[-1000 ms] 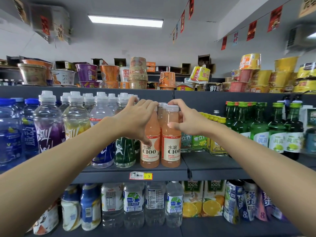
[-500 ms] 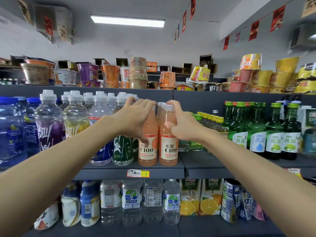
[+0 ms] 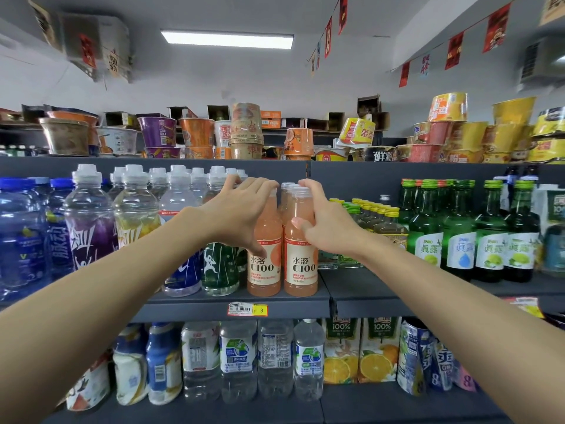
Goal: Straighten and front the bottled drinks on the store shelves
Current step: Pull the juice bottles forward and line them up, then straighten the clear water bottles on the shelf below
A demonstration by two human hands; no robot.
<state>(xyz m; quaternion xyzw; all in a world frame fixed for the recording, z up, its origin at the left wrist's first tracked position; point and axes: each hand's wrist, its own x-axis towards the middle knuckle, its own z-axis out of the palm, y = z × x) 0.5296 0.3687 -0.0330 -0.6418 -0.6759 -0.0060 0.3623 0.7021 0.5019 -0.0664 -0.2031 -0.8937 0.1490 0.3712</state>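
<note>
Two orange C100 bottles stand side by side at the front edge of the middle shelf (image 3: pixel 232 301), labels facing me. My left hand (image 3: pixel 241 212) wraps the neck and shoulder of the left C100 bottle (image 3: pixel 264 264), thumb down its front. My right hand (image 3: pixel 327 223) grips the upper part of the right C100 bottle (image 3: pixel 301 267), fingers over its white cap, thumb on its neck. More C100 bottles stand in a row behind these two, mostly hidden.
Clear white-capped sports bottles (image 3: pixel 136 215) and blue bottles (image 3: pixel 18 240) fill the shelf to the left. Yellow-capped bottles (image 3: pixel 376 221) and green soju bottles (image 3: pixel 458 237) stand to the right. Noodle cups (image 3: pixel 195 136) line the top shelf; water bottles (image 3: pixel 238 362) and juice cartons (image 3: pixel 379 350) sit below.
Both hands have slid lower on the two C100 bottles and closed around them. The bottles stand closer together and nearer the shelf's front edge.
</note>
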